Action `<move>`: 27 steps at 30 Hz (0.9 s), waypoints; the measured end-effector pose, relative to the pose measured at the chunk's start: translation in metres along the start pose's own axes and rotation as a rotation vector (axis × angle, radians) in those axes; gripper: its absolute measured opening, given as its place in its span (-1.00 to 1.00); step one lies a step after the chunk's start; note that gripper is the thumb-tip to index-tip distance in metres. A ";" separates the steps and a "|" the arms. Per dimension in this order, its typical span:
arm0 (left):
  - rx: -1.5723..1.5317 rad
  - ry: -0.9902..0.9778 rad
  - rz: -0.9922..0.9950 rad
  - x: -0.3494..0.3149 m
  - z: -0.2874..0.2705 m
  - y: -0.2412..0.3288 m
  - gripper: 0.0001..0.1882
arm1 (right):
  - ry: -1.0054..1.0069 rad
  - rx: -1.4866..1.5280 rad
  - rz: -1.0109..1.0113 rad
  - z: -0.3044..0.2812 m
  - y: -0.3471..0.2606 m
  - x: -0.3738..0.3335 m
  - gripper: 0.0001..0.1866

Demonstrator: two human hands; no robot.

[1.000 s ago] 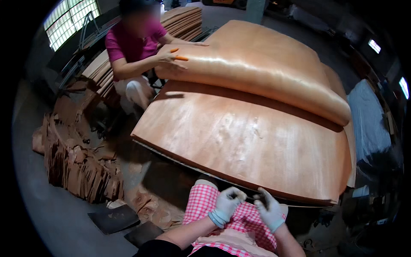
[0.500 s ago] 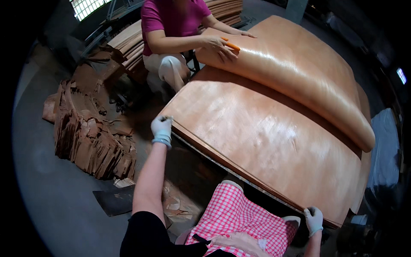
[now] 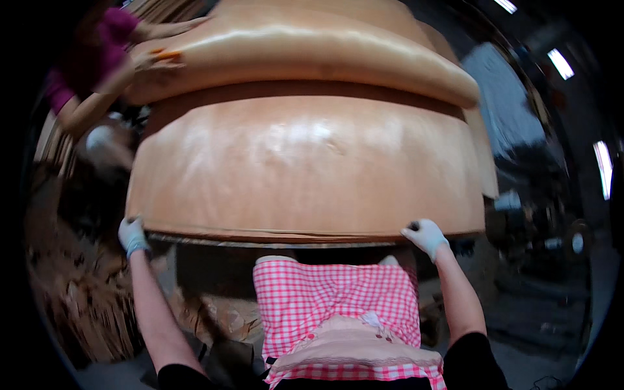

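A stack of thin, light brown wood veneer sheets [image 3: 305, 169] lies in front of me, its near edge running crosswise. My left hand [image 3: 133, 235], in a white glove, pinches the near left corner of the veneer. Farther right along the same edge, my gloved right hand [image 3: 426, 237] has its thumb and fingers closed on the sheet, short of the right corner. Across the stack, the top veneer is folded back in a thick curl [image 3: 305, 58]. A co-worker's hand [image 3: 159, 68] rests on the curl's left end with an orange object, blurred by motion.
The co-worker, in a purple shirt [image 3: 84, 71], is at the far left. Torn veneer scraps [image 3: 91, 312] are heaped at the lower left. Whitish plastic sheeting [image 3: 504, 97] covers something at the far right. A pink checked apron [image 3: 338, 286] covers my lap beside the stack's edge.
My view has swung to the right, so the stack's near edge now looks level. Both my hands still hold that edge. The co-worker's hands stay at the folded veneer.
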State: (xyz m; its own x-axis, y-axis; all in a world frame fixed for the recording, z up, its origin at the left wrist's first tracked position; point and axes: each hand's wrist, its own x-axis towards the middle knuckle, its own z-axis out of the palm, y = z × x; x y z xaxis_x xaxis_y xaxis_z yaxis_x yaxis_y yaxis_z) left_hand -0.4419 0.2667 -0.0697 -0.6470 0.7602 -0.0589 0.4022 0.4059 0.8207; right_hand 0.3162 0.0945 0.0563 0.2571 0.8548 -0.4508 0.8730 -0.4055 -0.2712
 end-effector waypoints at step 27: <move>0.556 -0.769 0.953 -0.487 0.289 0.237 0.06 | -0.098 0.240 -0.015 -0.021 0.137 0.000 -0.65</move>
State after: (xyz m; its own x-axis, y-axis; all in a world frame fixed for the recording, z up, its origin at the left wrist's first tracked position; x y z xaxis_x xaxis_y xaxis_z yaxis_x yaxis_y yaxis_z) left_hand 0.1558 0.1387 -0.0108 0.4812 0.8751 -0.0503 0.8150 -0.4256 0.3933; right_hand 0.4447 0.0461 0.0370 0.1926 0.8307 -0.5224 0.7499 -0.4680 -0.4677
